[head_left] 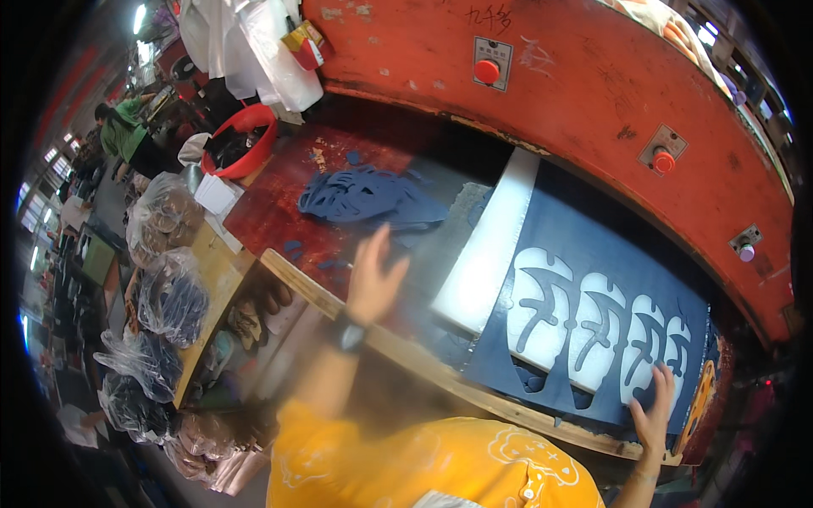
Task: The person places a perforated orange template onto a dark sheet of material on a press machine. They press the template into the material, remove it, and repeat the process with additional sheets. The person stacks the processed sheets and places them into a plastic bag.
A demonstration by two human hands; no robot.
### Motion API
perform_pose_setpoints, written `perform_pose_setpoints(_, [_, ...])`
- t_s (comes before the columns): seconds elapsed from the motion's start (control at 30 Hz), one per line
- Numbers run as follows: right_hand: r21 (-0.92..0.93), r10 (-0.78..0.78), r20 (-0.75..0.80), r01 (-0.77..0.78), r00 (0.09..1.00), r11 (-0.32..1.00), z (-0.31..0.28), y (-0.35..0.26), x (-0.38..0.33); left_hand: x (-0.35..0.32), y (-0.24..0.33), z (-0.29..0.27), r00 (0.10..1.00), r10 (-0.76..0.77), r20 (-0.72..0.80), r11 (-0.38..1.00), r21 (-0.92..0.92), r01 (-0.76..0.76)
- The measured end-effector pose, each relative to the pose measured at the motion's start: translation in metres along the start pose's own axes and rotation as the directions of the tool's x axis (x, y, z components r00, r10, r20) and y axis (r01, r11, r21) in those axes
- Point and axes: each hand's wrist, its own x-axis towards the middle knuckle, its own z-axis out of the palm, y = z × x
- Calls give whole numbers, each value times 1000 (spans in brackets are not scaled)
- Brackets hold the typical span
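A dark blue sheet (542,372) with several curved cut-out openings lies over a white board (483,262), whose white surface shows through the holes. My right hand (654,415) is at the sheet's near right part, its fingers apart and nothing in them; whether the fingertips touch the sheet I cannot tell. My left hand (373,279), slightly blurred, is held open over the near side of the red worktop (275,199). Just beyond it is a loose pile of blue cut pieces (364,195). Small blue scraps (293,247) lie beside that pile.
An orange-red machine beam (576,76) with red push buttons (487,71) spans the far side. A wooden rail (406,360) edges the worktop. At left are a red basin (246,144) and several plastic-bagged bundles (174,292). An orange piece (698,406) stands at right. Another person (127,131) is far left.
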Motion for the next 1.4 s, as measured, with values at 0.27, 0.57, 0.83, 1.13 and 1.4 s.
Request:
perform_pose_setpoints(0.27, [-235,72,-126,-100,989,967,-25,130,-79,-105,104,73,859,-104,502,955,-189,226])
perform_pose_setpoints(0.57, [-90,-183,-175,169,968,982,-90,162,-43,-89,150,88,890,-165,424,868,-366,335])
perform_pose_setpoints(0.83, [300,3,-107,29,994,953,-90,190,0,-75,191,137,920,15,391,980,178,-92])
perform_pose_setpoints(1.13, [-6,-459,15,459,888,888,-40,212,62,-54,198,283,886,62,459,690,621,-371])
perform_pose_setpoints(1.4, [187,304,-79,-286,949,940,-145,307,-34,-54,198,288,890,111,441,707,594,-383])
